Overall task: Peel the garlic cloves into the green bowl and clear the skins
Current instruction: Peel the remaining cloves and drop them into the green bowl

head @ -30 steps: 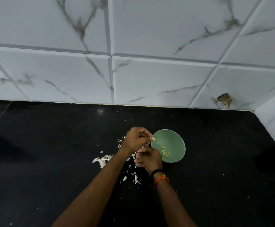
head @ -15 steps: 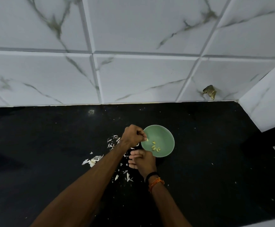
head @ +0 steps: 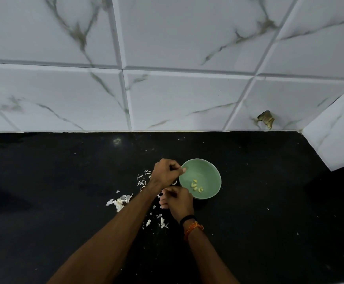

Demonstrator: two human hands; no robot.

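The left hand (head: 168, 173) is curled into a loose fist, its fingertips pinched together right at the near-left rim of the green bowl (head: 209, 171); whether a clove or a scrap of skin sits in that pinch is too small to tell. The right hand (head: 178, 198) is also curled shut, just in front of the bowl, and what it holds is hidden. A few peeled garlic cloves (head: 196, 185) lie on the bowl's floor. Loose skins (head: 120, 200) are scattered on the black counter (head: 269, 201) left of the bowl and in front of it. To do this step well, I'd release only bare cloves over the bowl's middle, drop skins to its left, and keep papery bits off the rim.
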